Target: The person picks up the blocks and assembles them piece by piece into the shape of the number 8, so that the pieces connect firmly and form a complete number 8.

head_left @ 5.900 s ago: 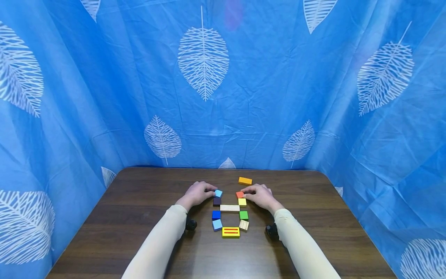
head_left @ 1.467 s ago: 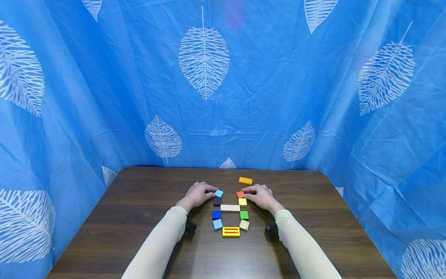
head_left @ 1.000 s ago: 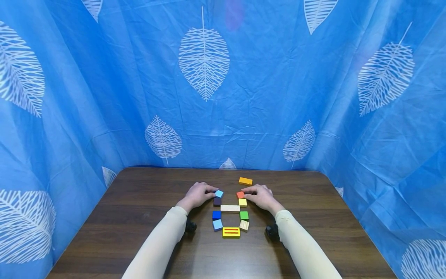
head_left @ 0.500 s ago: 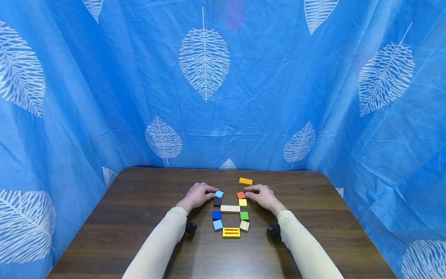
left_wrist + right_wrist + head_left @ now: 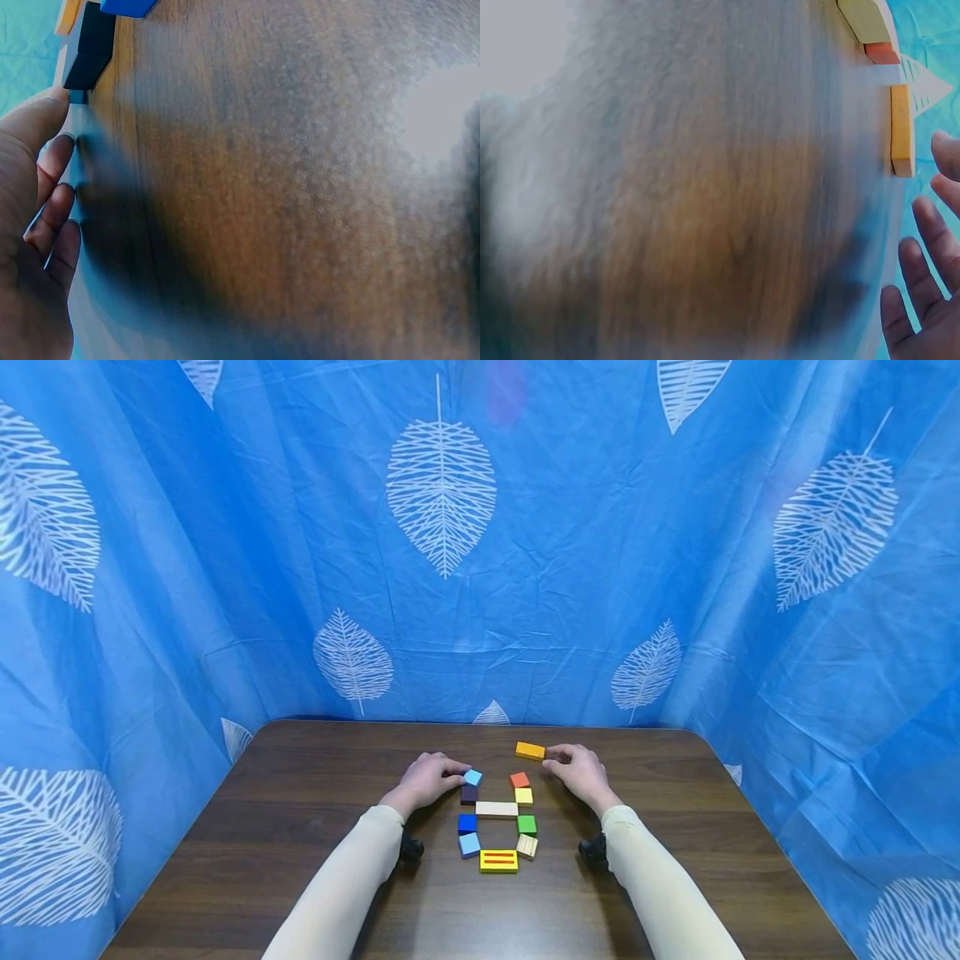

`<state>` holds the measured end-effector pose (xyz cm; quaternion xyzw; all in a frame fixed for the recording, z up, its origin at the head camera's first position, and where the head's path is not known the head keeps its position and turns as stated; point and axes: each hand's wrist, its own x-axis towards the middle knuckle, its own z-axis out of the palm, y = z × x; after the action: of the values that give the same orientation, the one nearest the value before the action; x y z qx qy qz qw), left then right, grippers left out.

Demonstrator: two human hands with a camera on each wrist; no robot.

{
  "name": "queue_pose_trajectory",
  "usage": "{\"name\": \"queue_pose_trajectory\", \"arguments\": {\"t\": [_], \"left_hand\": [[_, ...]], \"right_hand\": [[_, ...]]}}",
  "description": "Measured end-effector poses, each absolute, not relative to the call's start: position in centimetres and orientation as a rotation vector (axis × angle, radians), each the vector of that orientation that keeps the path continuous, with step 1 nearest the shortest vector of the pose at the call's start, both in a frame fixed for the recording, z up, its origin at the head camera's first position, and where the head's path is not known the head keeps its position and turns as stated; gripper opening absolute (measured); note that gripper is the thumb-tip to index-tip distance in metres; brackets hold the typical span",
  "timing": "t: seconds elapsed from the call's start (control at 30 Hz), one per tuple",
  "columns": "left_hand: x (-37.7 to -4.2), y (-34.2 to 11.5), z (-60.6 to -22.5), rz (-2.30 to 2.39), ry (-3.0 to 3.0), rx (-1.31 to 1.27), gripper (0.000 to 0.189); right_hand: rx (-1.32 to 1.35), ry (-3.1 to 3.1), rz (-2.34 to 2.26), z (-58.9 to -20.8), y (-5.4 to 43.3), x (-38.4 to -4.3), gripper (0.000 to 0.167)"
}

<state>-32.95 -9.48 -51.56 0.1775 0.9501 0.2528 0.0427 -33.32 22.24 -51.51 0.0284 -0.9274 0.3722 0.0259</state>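
Observation:
In the head view my left hand holds a small light blue block between thumb and index finger. A black block lies right below it, and in the left wrist view the thumb is beside that dark block. My right hand has its fingers spread, with fingertips right at the near-right end of an orange oblong block. The right wrist view shows the orange block outside the fingers. A red-orange block sits on a yellow block's far side.
On the brown table, more blocks make a closed outline: a pale wooden bar, blue, green, light blue, striped wood and a yellow bar with red stripes. A blue leaf-print curtain stands behind.
My right hand has let go of the red-orange block and moved up and right to the orange block. The left hand has stayed at the light blue block.

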Motion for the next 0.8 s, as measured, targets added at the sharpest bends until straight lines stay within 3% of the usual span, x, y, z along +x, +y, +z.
{"name": "queue_pose_trajectory", "arguments": {"t": [0.8], "left_hand": [[-33.0,-9.6,-51.7,0.75,2.921,0.564,0.03]], "right_hand": [[0.027,-3.006,0.867,-52.2,20.8,-35.4,0.05]]}}
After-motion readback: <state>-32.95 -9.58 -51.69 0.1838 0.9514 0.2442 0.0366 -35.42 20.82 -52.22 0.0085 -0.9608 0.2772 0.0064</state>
